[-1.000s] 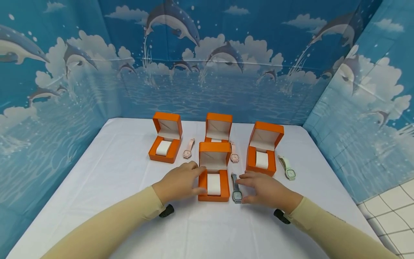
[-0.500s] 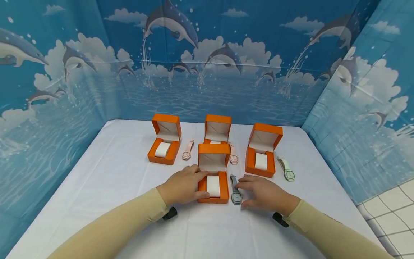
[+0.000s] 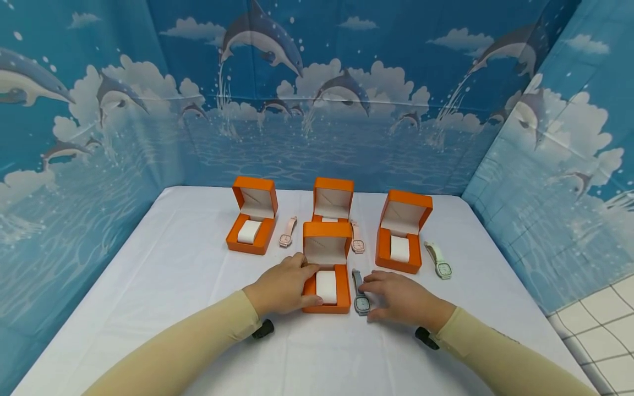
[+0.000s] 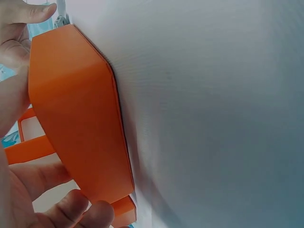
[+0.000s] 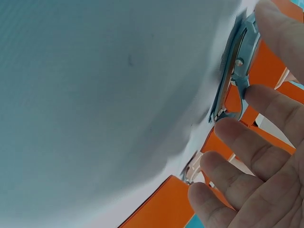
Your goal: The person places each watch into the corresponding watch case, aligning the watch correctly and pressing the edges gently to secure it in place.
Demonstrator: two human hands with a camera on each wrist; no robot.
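Note:
In the head view, an orange watch box (image 3: 326,309) stands with its lid up at the front middle, a white cushion (image 3: 326,286) inside. My left hand (image 3: 282,284) holds it by the left side, thumb near the front and fingers towards the hinge. The left wrist view has the fingers curling about the ends of the orange side wall (image 4: 80,104). Right of the box lies a grey-blue watch (image 3: 362,304) with a square face. My right hand (image 3: 403,297) reaches over it with loosely extended fingers. In the right wrist view, thumb and index finger are right at the watch (image 5: 244,50).
Three more open orange boxes stand behind: one at left (image 3: 246,248), one at back middle (image 3: 334,182), one at right (image 3: 398,265). Between them lie two pink watches (image 3: 285,240) and, far right, a pale green watch (image 3: 443,269). A white cloth (image 3: 198,231) covers the table; dolphin curtains enclose it.
My left hand has moved slightly right and closed in on the box's side. My right hand has shifted a little left, nearer the grey-blue watch. The box and watches stay in place.

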